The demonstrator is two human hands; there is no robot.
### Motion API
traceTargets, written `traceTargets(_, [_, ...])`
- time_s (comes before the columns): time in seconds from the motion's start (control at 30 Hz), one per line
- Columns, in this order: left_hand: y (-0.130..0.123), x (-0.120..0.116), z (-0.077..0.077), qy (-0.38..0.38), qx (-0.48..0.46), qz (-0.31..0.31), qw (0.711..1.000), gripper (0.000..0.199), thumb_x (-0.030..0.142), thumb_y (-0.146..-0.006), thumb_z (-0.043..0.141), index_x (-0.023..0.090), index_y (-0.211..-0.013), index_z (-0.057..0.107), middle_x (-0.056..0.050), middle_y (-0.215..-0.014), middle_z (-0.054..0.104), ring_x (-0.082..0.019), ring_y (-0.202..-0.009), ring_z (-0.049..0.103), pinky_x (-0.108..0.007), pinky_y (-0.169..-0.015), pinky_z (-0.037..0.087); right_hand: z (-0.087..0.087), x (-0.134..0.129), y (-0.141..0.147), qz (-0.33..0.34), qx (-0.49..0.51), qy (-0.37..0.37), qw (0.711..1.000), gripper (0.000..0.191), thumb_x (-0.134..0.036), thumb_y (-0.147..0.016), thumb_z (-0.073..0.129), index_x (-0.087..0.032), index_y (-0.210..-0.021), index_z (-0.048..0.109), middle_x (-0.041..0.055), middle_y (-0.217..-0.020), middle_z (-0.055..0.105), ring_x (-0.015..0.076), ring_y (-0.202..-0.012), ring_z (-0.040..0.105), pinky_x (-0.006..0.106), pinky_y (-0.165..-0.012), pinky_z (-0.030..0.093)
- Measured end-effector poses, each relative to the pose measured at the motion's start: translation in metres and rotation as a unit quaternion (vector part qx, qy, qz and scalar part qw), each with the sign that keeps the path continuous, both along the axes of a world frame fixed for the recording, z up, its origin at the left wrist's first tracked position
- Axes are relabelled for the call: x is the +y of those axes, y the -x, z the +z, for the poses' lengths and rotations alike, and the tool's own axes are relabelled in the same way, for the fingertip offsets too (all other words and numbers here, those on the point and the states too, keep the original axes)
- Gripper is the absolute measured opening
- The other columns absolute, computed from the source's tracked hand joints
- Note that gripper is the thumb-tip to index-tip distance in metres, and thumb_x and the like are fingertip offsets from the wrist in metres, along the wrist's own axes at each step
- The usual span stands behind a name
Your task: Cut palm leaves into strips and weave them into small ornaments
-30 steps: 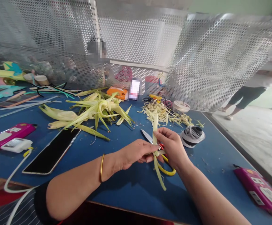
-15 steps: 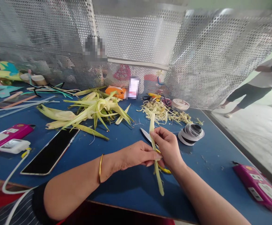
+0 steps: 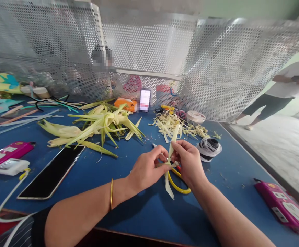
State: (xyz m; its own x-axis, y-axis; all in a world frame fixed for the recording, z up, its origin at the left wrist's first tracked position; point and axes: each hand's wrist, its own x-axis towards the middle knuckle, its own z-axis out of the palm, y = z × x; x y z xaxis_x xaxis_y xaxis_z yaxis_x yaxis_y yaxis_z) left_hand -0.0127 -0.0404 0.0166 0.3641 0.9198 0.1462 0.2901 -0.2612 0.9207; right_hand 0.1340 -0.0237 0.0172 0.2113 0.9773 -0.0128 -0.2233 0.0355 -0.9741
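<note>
A pale green strip of corn husk (image 3: 174,135) stands up between my hands, its lower end hanging toward the blue table. My left hand (image 3: 149,166) pinches it near its middle, where a short piece crosses it. Higher up, my right hand (image 3: 187,159) grips the same strip between thumb and fingers. Yellow-handled scissors (image 3: 179,188) lie on the table beneath my hands, their blades mostly hidden. Beyond my hands is a heap of thin husk shreds (image 3: 167,123), and a larger pile of whole husks (image 3: 105,120) lies to the left.
A black-and-white thread spool (image 3: 209,149) sits right of my hands. A dark phone (image 3: 51,171) and a pink device (image 3: 7,154) lie left, another pink device (image 3: 283,204) right. Perforated metal panels (image 3: 149,44) rise behind the table (image 3: 128,206). A person (image 3: 278,89) stands at the far right.
My left hand has turned and its fingers have curled around the strip's middle. The strip's lower part is now folded and hangs shorter, showing more of the scissors' yellow handle. The view has shifted slightly.
</note>
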Motion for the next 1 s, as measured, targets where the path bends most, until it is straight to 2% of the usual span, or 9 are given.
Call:
traceTargets(0.1, [0.001, -0.001, 0.001, -0.022, 0.053, -0.019, 0.998, 0.012, 0.027, -0.082, 0.064, 0.022, -0.093, 0.066, 0.0, -0.088, 0.071, -0.013, -0.075, 0.061, -0.023, -0.071, 0.042, 0.0, 0.0, -0.001, 0.0, -0.008, 0.0, 1.0, 0.031, -0.042, -0.066, 0.078, -0.019, -0.063, 0.058, -0.0041, -0.043, 0.053, 0.0097, -0.04, 0.045, 0.023, -0.044, 0.033])
traceTargets(0.23, [0.0, 0.0, -0.001, -0.007, 0.083, 0.013, 0.996, 0.019, 0.031, -0.076, 0.07, 0.022, -0.093, 0.071, 0.002, -0.086, 0.072, -0.013, -0.073, 0.06, -0.023, -0.068, 0.042, -0.001, 0.0, -0.001, -0.002, -0.009, -0.002, 1.0, 0.031, -0.042, -0.066, 0.078, -0.019, -0.063, 0.058, -0.0033, -0.043, 0.055, 0.01, -0.04, 0.046, 0.023, -0.044, 0.034])
traceTargets(0.4, [-0.003, 0.001, -0.001, 0.002, 0.093, 0.031, 0.995, 0.01, 0.023, -0.071, 0.069, 0.02, -0.08, 0.073, 0.003, -0.072, 0.069, -0.011, -0.064, 0.056, -0.022, -0.061, 0.038, -0.007, 0.001, 0.003, 0.0, -0.014, -0.012, 1.0, 0.031, -0.042, -0.066, 0.077, -0.019, -0.063, 0.057, -0.0036, -0.042, 0.054, 0.0094, -0.04, 0.046, 0.021, -0.041, 0.032])
traceTargets(0.67, [-0.003, -0.002, 0.002, 0.055, 0.029, -0.037, 0.997, 0.011, 0.014, -0.067, 0.07, 0.017, -0.077, 0.073, 0.003, -0.07, 0.07, -0.01, -0.062, 0.061, -0.019, -0.058, 0.041, -0.01, 0.0, 0.004, -0.011, -0.035, -0.021, 0.999, 0.028, -0.039, -0.069, 0.075, -0.019, -0.062, 0.056, -0.0052, -0.041, 0.051, 0.0085, -0.039, 0.043, 0.021, -0.041, 0.033])
traceTargets(0.77, [-0.003, -0.003, 0.0, 0.031, 0.036, -0.05, 0.998, 0.011, 0.014, -0.068, 0.069, 0.017, -0.078, 0.073, 0.002, -0.069, 0.071, -0.011, -0.063, 0.062, -0.019, -0.058, 0.042, -0.012, 0.0, 0.004, -0.018, -0.034, -0.023, 0.999, 0.028, -0.038, -0.069, 0.075, -0.019, -0.062, 0.057, -0.0057, -0.042, 0.051, 0.0081, -0.039, 0.043, 0.021, -0.042, 0.033])
traceTargets(1.0, [-0.001, -0.005, -0.003, -0.079, 0.113, -0.045, 0.989, 0.011, 0.016, -0.072, 0.067, 0.021, -0.079, 0.074, 0.001, -0.073, 0.073, -0.014, -0.07, 0.066, -0.023, -0.067, 0.043, -0.015, 0.001, 0.004, -0.017, -0.014, -0.024, 0.999, 0.027, -0.037, -0.069, 0.077, -0.018, -0.062, 0.058, -0.0056, -0.042, 0.051, 0.0079, -0.04, 0.043, 0.02, -0.042, 0.034])
